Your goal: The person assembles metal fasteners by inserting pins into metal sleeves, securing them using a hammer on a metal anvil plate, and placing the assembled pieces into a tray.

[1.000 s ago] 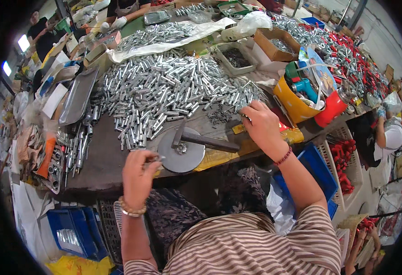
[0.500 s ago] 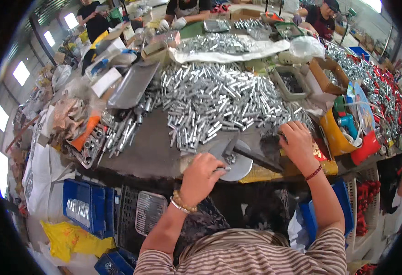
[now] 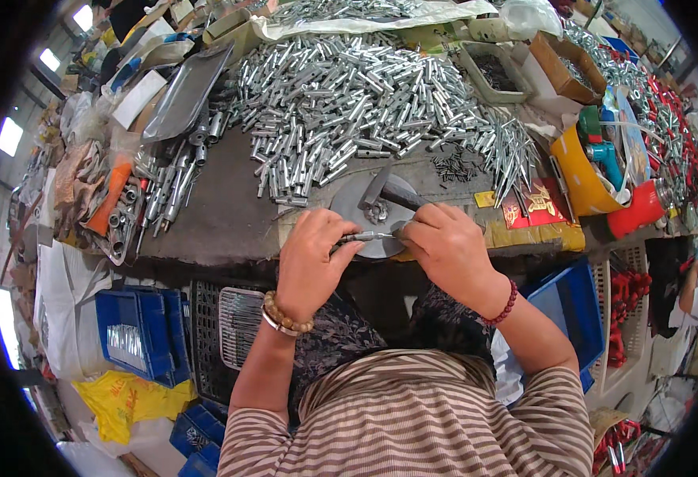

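Note:
Above the near edge of a round metal plate (image 3: 347,199), my two hands come together. Between the thumb and fingers of my left hand (image 3: 308,258) is a slim silver metal rod (image 3: 365,236), pointing right. My right hand (image 3: 451,248) is pinched at the rod's right end; its fingertips hide whatever small thing is in them. A hammer (image 3: 401,195) lies across the plate, its handle running toward my right hand. Small metal bits (image 3: 377,212) lie by its head. Just beyond is a little pile of short dark pins (image 3: 454,167).
A large heap of silver metal tubes (image 3: 349,95) covers the table's far middle. Thin pointed rods (image 3: 508,151) lie at its right, near a yellow container (image 3: 583,179). Left are a metal tray (image 3: 186,99) and an orange-handled tool (image 3: 112,195). Blue bins (image 3: 138,330) stand below.
My right hand has come left from the pile of dark pins to the rod's end. My left hand has turned the rod and moved slightly left. The view has tilted down.

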`<move>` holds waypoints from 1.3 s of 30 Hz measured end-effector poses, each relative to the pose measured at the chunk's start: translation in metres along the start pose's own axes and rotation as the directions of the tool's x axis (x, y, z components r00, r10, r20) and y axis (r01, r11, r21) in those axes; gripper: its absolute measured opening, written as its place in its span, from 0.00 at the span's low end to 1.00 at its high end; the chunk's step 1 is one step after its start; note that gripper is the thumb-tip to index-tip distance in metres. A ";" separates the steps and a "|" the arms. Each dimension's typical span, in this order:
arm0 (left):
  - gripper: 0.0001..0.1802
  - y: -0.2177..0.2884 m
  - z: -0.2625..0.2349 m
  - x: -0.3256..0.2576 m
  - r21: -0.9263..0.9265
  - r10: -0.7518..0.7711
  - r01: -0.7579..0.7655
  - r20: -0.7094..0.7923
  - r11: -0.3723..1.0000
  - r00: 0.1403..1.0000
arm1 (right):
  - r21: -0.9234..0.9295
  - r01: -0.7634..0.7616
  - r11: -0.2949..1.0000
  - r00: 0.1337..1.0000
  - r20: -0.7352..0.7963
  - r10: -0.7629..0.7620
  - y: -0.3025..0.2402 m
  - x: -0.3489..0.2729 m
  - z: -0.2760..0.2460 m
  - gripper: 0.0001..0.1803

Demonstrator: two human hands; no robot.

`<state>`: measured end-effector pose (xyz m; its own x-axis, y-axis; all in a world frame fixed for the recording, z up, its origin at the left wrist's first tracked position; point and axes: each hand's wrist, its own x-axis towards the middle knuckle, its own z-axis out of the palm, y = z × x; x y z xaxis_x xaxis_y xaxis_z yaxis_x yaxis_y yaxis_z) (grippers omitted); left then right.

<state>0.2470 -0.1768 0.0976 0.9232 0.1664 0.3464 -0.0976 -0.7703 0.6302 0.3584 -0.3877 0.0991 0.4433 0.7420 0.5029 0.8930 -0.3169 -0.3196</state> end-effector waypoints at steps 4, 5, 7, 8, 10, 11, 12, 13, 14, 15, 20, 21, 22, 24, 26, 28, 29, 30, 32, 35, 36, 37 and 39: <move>0.10 0.003 -0.001 0.000 0.007 -0.004 0.004 -0.019 1.000 1.000 | 0.001 0.005 1.000 1.000 -0.004 -0.005 -0.004 0.000 0.000 0.07; 0.10 0.003 -0.001 0.000 0.008 -0.006 0.006 -0.019 1.000 1.000 | -0.007 -0.004 1.000 1.000 0.000 0.004 -0.004 0.001 0.001 0.07; 0.09 0.001 -0.001 0.002 0.005 -0.015 0.015 -0.015 1.000 1.000 | -0.013 -0.011 1.000 1.000 0.005 0.011 -0.004 0.002 0.002 0.07; 0.09 0.001 -0.001 0.002 0.005 -0.015 0.015 -0.015 1.000 1.000 | -0.026 0.005 1.000 1.000 0.003 -0.005 -0.003 0.002 0.003 0.07; 0.08 0.000 -0.001 0.002 0.019 0.001 -0.001 -0.016 1.000 1.000 | -0.038 0.021 0.999 1.000 0.001 -0.021 -0.001 0.003 0.003 0.07; 0.08 -0.001 -0.001 0.002 0.020 0.001 -0.001 -0.015 1.000 1.000 | -0.039 0.029 0.999 0.999 0.020 -0.028 -0.001 0.003 0.003 0.07; 0.08 -0.001 -0.001 0.001 0.021 0.006 -0.005 -0.020 1.000 1.000 | -0.040 0.037 0.999 0.999 0.039 -0.036 -0.001 0.004 0.003 0.07; 0.07 -0.002 -0.001 0.000 0.023 0.010 -0.009 -0.026 1.000 1.000 | -0.039 0.037 0.999 0.999 0.039 -0.035 -0.001 0.004 0.003 0.07; 0.07 -0.002 -0.001 -0.001 0.022 0.010 -0.010 -0.024 1.000 1.000 | -0.029 0.043 0.999 0.998 0.040 -0.041 -0.001 0.005 0.003 0.07; 0.07 -0.003 -0.001 -0.001 0.014 0.017 -0.016 -0.030 1.000 0.999 | -0.019 0.049 0.999 0.998 0.041 -0.048 -0.001 0.005 0.003 0.07; 0.07 -0.003 0.001 -0.002 -0.021 0.021 -0.022 -0.035 1.000 0.999 | 0.006 0.061 0.998 0.998 0.022 -0.061 0.000 0.004 0.007 0.07; 0.07 -0.003 0.002 -0.002 -0.032 0.028 -0.029 -0.031 0.999 0.999 | 0.022 0.065 0.998 0.998 0.013 -0.065 0.000 0.004 0.009 0.07; 0.07 -0.003 0.002 -0.002 -0.044 0.037 -0.038 -0.028 0.998 0.999 | 0.015 0.061 0.998 0.998 0.013 -0.062 -0.001 0.005 0.011 0.07; 0.08 -0.002 0.000 -0.003 -0.047 0.024 -0.025 -0.023 0.999 0.999 | 0.028 0.062 0.998 0.998 -0.009 -0.062 -0.001 0.005 0.013 0.08; 0.08 -0.003 0.001 -0.005 -0.051 0.014 -0.015 -0.019 0.999 1.000 | 0.025 0.039 0.999 0.999 -0.020 -0.039 0.000 0.004 0.009 0.08; 0.07 -0.006 0.004 -0.005 -0.055 0.008 -0.009 -0.032 0.998 0.999 | 0.023 0.017 1.000 0.999 -0.031 -0.016 0.006 0.003 0.003 0.08; 0.07 -0.005 0.004 -0.007 -0.056 0.007 -0.009 -0.034 0.998 0.999 | 0.003 -0.084 0.996 0.991 -0.104 0.084 0.014 0.003 -0.004 0.07; 0.08 -0.004 0.003 -0.007 -0.063 -0.010 0.008 -0.030 0.998 0.999 | -0.009 -0.186 0.982 0.967 -0.177 0.182 0.024 0.003 -0.012 0.07; 0.09 -0.003 0.003 -0.008 -0.073 -0.025 0.023 -0.028 0.997 0.999 | -0.056 -0.310 0.949 0.941 -0.162 0.298 0.044 0.004 -0.021 0.06; 0.09 -0.004 0.004 -0.008 -0.081 -0.015 0.013 -0.031 0.997 0.999 | -0.131 -0.339 0.932 0.940 -0.094 0.328 0.058 0.005 -0.020 0.07; 0.09 -0.004 0.004 -0.008 -0.088 -0.018 0.015 -0.031 0.996 0.999 | -0.158 -0.328 0.931 0.945 -0.042 0.326 0.061 0.006 -0.017 0.08; 0.09 -0.004 0.005 -0.008 -0.095 -0.021 0.018 -0.030 0.995 0.999 | -0.158 -0.327 0.932 0.945 -0.042 0.324 0.064 0.007 -0.014 0.08; 0.09 -0.005 0.004 -0.009 -0.082 -0.015 0.012 -0.039 0.997 0.999 | -0.143 -0.306 0.941 0.952 -0.054 0.301 0.065 0.011 -0.007 0.08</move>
<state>0.2406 -0.1768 0.0883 0.9092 0.2024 0.3638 -0.1164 -0.7154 0.6890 0.4217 -0.4039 0.0898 0.6951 0.5794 0.4256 0.7162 -0.6099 -0.3393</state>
